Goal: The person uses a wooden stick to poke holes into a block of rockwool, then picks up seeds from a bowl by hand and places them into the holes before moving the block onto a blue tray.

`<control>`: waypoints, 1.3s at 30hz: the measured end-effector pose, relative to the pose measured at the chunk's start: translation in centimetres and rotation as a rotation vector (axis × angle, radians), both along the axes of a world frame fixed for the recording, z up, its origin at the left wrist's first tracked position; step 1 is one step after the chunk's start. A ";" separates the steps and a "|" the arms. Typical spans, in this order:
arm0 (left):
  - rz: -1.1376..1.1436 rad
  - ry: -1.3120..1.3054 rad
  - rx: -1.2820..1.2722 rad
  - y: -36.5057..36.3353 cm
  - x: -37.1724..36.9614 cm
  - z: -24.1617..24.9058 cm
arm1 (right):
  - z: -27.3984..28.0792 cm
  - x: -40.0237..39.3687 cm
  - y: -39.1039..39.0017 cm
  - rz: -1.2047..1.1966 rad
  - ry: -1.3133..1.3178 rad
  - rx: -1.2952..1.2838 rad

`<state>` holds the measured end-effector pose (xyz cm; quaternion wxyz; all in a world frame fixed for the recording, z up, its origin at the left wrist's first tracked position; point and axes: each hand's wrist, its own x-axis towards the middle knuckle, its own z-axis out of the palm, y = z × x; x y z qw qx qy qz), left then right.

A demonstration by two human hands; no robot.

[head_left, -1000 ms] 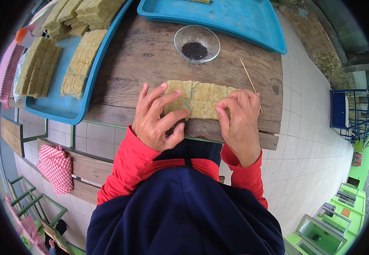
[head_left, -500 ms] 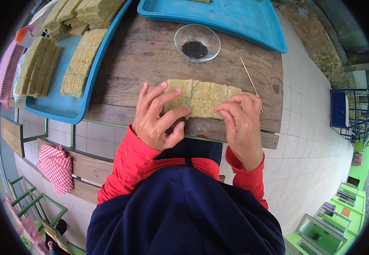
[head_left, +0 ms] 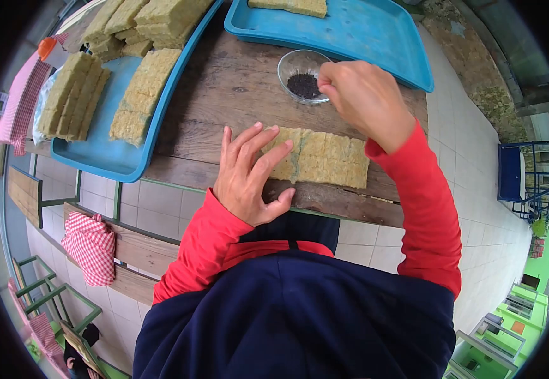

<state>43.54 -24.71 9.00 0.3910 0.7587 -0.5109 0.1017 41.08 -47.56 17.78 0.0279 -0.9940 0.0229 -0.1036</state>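
A yellowish rockwool slab [head_left: 331, 161], scored into blocks with greenish marks, lies along the near edge of the wooden table. My left hand [head_left: 249, 170] rests at the slab's left end, fingers spread and holding nothing. Beyond the slab stands a clear glass bowl [head_left: 287, 63] with small dark grains [head_left: 304, 85], which look like seeds, in its bottom. At the bowl's right rim is my right hand [head_left: 363, 95], its fingertips pinched together. Whatever sits in that pinch is too small or hidden to make out.
On the left, a blue tray [head_left: 97, 150] holds several rockwool slabs [head_left: 145, 95], some stacked. Another blue tray [head_left: 363, 44] sits at the back with one slab [head_left: 290, 6] in it. A red-checked cloth bundle [head_left: 89, 246] lies on the bench [head_left: 142, 252].
My right hand has moved from the slab's right end up and away to the bowl. The left hand stays by the slab, its fingers a little straighter. The thin wooden stick is now out of sight.
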 end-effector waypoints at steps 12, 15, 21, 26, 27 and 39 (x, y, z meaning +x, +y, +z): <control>0.002 0.025 0.005 -0.2 0.3 -0.1 | -1.7 5.3 0.4 -0.140 0.269 -0.170; 0.005 0.021 -0.005 -0.3 0.3 -0.2 | -2.0 4.6 -0.3 -0.098 0.159 -0.143; 0.025 0.002 -0.013 -0.3 0.2 -0.4 | 0.5 -1.8 0.7 -0.018 -0.228 0.077; 0.022 -0.022 -0.009 -0.3 0.2 -0.4 | 1.1 -9.5 2.5 -0.124 -0.138 0.313; 0.024 -0.040 -0.009 -0.3 0.2 -0.4 | 0.5 -10.6 2.8 -0.176 -0.081 0.388; 0.045 -0.084 -0.015 -0.3 0.0 -0.6 | -4.1 -13.8 3.7 -0.209 -0.131 0.458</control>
